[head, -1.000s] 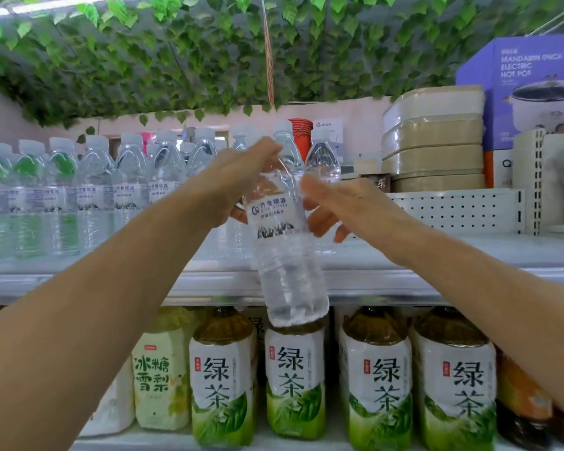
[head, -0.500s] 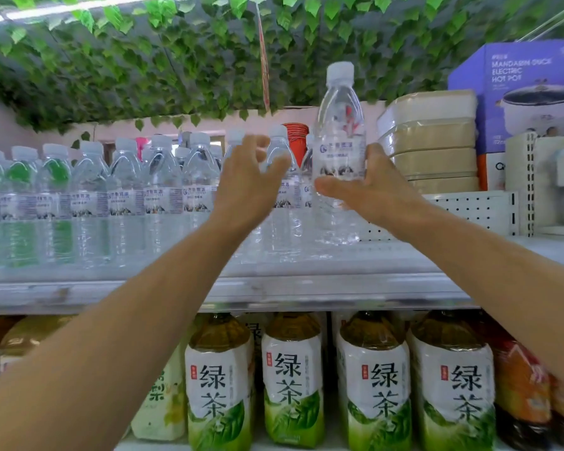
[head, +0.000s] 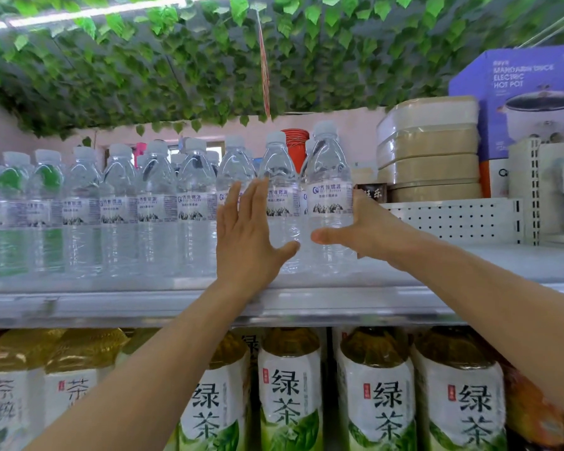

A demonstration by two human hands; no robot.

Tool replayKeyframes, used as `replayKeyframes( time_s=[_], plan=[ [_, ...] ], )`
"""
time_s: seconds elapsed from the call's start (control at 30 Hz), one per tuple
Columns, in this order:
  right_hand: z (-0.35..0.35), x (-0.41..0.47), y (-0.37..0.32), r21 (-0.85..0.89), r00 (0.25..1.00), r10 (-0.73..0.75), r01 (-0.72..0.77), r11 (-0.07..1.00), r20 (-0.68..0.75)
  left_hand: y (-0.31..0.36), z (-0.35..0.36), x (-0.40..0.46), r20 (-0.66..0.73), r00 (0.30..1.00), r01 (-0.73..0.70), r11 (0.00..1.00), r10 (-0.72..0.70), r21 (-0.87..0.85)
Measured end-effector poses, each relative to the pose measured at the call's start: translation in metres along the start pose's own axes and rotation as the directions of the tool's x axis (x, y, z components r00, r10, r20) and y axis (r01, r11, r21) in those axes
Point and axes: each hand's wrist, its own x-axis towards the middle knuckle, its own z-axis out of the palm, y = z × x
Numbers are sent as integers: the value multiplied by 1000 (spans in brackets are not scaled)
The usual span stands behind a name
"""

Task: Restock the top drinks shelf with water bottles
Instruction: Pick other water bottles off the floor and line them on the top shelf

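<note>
An upright water bottle (head: 329,203) at the right end of the row of water bottles (head: 118,209) on the top shelf (head: 469,297) is gripped by the right hand (head: 368,232), thumb across its front. The left hand (head: 248,236) is held flat, fingers straight, against the neighbouring bottles. Green tea bottles (head: 290,395) are ranged on the shelf below.

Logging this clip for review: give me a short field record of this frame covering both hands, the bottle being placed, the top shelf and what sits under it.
left hand: open, fingers straight, flat against the row of water bottles
right hand: grip around the water bottle, thumb across its front
water bottle: upright, at the right end of the row
top shelf: bare to the right of the bottle
below: green tea bottles
</note>
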Motion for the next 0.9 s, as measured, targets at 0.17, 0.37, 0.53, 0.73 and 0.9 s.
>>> replayKeyframes(
  time_s=[0.17, 0.37, 0.53, 0.73, 0.9],
  plan=[
    [5, 4, -1, -3, 1000, 12, -12, 1000, -22, 0, 0, -1, 9, 1000, 0, 1000, 0, -4],
    [12, 11, -3, -6, 999, 38, -38, 999, -40, 0, -2, -1, 11, 1000, 3, 1000, -3, 1],
    [19, 15, 1, 30, 996, 51, -49, 998, -68, 1, -3, -1, 27, 1000, 4, 1000, -4, 5],
    [21, 16, 2, 48, 996, 35, -31, 998, -79, 1, -1, -1, 18, 1000, -1, 1000, 1, -2],
    [20, 15, 0, 14, 997, 35, -34, 999, -73, 0, 0, -1, 3, 1000, -8, 1000, 8, 9]
  ],
)
